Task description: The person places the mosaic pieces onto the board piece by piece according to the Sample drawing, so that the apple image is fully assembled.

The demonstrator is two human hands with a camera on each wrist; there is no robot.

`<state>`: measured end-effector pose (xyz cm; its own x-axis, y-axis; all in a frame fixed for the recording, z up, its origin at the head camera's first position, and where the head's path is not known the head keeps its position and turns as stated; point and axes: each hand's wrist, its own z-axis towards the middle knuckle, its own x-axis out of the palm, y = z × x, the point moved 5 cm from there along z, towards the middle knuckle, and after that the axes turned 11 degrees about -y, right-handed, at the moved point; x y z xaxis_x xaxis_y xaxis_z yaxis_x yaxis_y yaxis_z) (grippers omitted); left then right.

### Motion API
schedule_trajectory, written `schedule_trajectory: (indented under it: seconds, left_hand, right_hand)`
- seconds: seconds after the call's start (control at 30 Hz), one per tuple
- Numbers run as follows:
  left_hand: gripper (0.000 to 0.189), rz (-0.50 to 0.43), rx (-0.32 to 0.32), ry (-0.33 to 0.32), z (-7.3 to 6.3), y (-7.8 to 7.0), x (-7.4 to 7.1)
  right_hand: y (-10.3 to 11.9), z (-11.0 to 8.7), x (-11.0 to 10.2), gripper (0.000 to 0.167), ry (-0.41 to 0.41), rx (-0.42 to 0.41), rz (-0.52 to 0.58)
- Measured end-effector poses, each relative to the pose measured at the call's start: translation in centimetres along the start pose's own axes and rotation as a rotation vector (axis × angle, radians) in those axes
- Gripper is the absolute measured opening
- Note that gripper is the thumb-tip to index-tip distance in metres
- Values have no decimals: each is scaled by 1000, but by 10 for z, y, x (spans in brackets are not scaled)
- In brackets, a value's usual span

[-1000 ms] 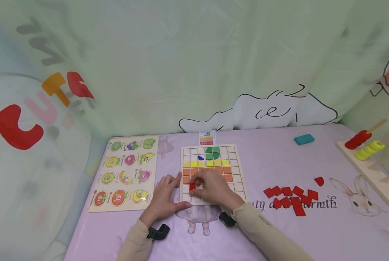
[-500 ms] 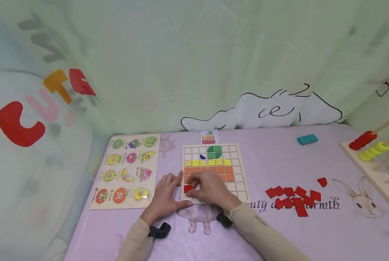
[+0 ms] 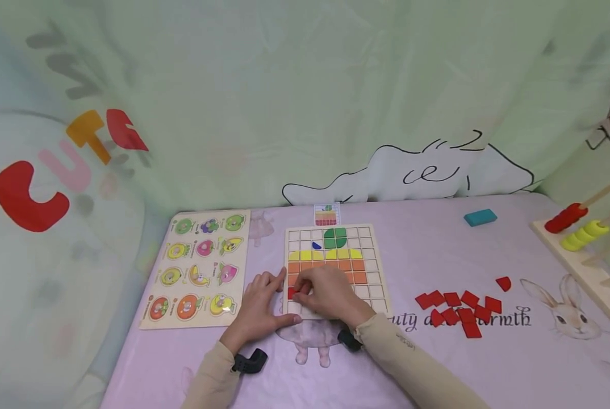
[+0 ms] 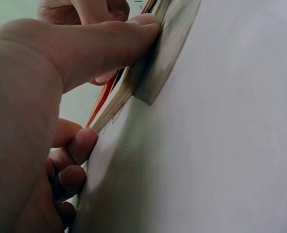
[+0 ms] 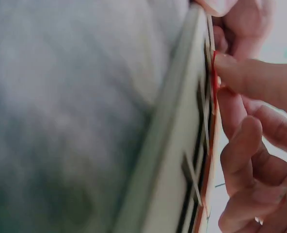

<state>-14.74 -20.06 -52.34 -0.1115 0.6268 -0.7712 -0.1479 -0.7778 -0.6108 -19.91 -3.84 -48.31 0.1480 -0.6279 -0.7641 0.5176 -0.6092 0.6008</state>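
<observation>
Over the last second the right hand has slid a little leftward, bringing the red tile from the second column of the grid board to its leftmost one, directly below the orange tiles. The left hand has stayed where it was.

The tile lies just left of the right fingertips; it looks square, so no long axis stands out. The right hand is the nearer, thumb and index finger curled close together and pinching the tile's right side; its other fingers are bent. Those fingertips hide part of the tile, so whether it sits flush in its cell is hard to tell. The left hand is spread and grips nothing, its index fingertip at the board's left edge and its thumb at the near edge.

In the board's cells are green pieces, one blue piece, a row of yellow pieces and two orange rows. The fruit board, left of it on the worktop, carries fruit pieces. Loose red tiles lie to the right, well apart.
</observation>
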Motion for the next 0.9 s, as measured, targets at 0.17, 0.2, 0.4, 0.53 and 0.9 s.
schedule_trajectory:
  seconds: [0.17,0.2,0.4,0.53,0.9]
  left_hand:
    - [109,15,-12,-2,-1,2,1]
    - [110,20,-11,-4,-1,2,1]
    - [111,18,-25,13,-2,5,3]
    - [111,25,-34,22,-2,4,3]
    - [111,0,-47,16,-2,2,2]
  right_hand:
    - [-18,-5,-23,9,20,60,79]
    - [-25,-7,-32,10,14,78,78]
    - [-91,-41,-93,25,-22,288,-31]
    - [-128,-74,-128,41,-30,411,-101]
    - [-148,-104,-149,27,61,404,-147]
